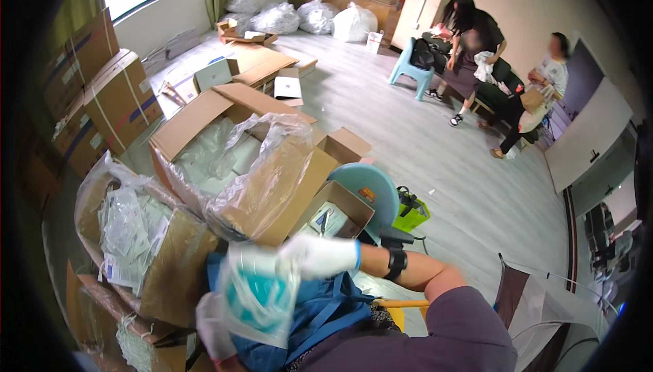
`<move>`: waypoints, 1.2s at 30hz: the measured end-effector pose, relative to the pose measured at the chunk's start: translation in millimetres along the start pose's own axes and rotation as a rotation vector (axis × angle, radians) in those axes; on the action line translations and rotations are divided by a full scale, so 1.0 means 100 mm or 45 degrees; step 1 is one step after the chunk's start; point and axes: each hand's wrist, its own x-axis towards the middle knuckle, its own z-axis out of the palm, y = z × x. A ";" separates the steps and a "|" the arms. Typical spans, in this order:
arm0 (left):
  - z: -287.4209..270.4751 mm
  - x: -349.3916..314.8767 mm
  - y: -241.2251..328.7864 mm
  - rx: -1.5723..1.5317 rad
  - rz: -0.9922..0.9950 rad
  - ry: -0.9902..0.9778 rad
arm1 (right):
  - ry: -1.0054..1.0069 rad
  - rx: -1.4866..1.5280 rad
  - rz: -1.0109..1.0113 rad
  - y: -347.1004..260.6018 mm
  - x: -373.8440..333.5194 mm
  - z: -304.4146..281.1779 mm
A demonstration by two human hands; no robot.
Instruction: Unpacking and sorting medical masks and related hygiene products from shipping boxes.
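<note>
My right hand (318, 256), in a white glove and smeared by motion, is closed on the upper edge of a clear plastic bag (288, 314). Something teal (255, 298) shows through the bag; its kind is too blurred to make out. At the bag's lower left is my left hand (214, 324), also gloved. Its fingers are blurred and partly behind the bag, so their grip cannot be told. Blue cloth (326, 314) lies across my lap beneath the bag.
Left of me stand open cartons, one (180, 266) with plastic-wrapped packs, another (286, 195) lined with plastic film. A small carton (354, 210), a teal stool (377, 188) and a green bag (411, 212) are ahead. Two people (469, 35) (547, 76) are at the far right.
</note>
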 end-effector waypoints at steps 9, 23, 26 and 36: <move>-1.10 -0.01 -0.76 -0.353 -0.180 -0.051 | 0.205 -1.187 0.486 0.41 0.28 -0.38; -0.04 -0.31 0.15 0.177 -0.121 0.482 | 0.284 -0.681 0.336 0.52 0.48 -0.09; 0.33 -0.42 0.42 0.919 0.318 0.427 | 0.378 -0.004 0.517 0.36 0.49 0.06; 0.56 -0.32 0.33 2.109 0.618 -0.245 | -0.336 1.370 1.335 0.08 0.11 0.68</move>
